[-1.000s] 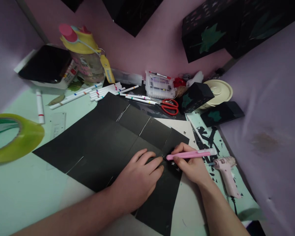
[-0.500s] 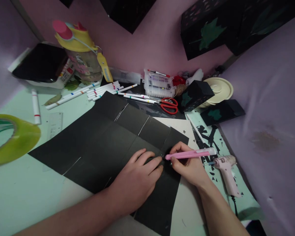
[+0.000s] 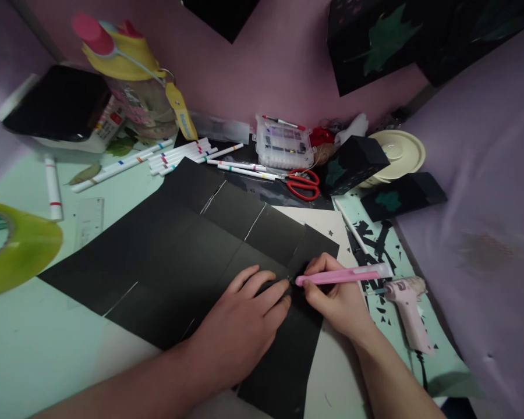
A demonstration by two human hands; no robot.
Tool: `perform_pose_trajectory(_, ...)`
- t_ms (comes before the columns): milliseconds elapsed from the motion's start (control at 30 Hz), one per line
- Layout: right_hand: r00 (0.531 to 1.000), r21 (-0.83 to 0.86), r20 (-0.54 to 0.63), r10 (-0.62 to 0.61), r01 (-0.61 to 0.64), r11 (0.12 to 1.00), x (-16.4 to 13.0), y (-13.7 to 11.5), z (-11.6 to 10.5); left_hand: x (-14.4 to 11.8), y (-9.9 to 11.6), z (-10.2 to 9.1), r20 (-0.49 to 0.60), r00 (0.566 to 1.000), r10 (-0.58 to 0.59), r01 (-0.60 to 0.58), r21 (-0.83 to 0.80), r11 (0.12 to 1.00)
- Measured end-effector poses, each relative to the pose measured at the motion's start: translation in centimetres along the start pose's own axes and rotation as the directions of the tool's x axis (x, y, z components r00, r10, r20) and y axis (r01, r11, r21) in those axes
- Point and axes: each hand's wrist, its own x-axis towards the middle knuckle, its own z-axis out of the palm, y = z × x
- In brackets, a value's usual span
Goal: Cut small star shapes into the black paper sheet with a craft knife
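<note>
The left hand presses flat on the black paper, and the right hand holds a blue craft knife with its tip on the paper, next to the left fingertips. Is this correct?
Not quite: the craft knife is pink, not blue, as the head view shows. The rest holds: the left hand presses flat on the black paper, and the right hand holds the knife with its tip on the paper beside the left fingertips.

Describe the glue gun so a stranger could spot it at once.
Start at the big black paper sheet and go to its right edge, past the right hand holding the pink craft knife. The glue gun lies there among black scraps: pale pink, pistol-shaped, with a cord.
</note>
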Motion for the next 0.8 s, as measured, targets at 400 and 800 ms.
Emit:
perform_pose_trajectory(400, 0.999, -0.076, -0.042, -0.008, 0.005, 0.997, -0.04, 0.01, -0.18, 0.11, 0.09, 0.02, -0.052, 0.999, 0.012, -0.011, 0.016, 1.000)
perform_pose_trajectory(800, 1.000, -0.076, -0.008, -0.001, 0.001, 0.997, -0.14, -0.21, -0.16, 0.17, 0.17, -0.12, -0.072, 0.997, 0.019, -0.018, 0.014, 1.000)
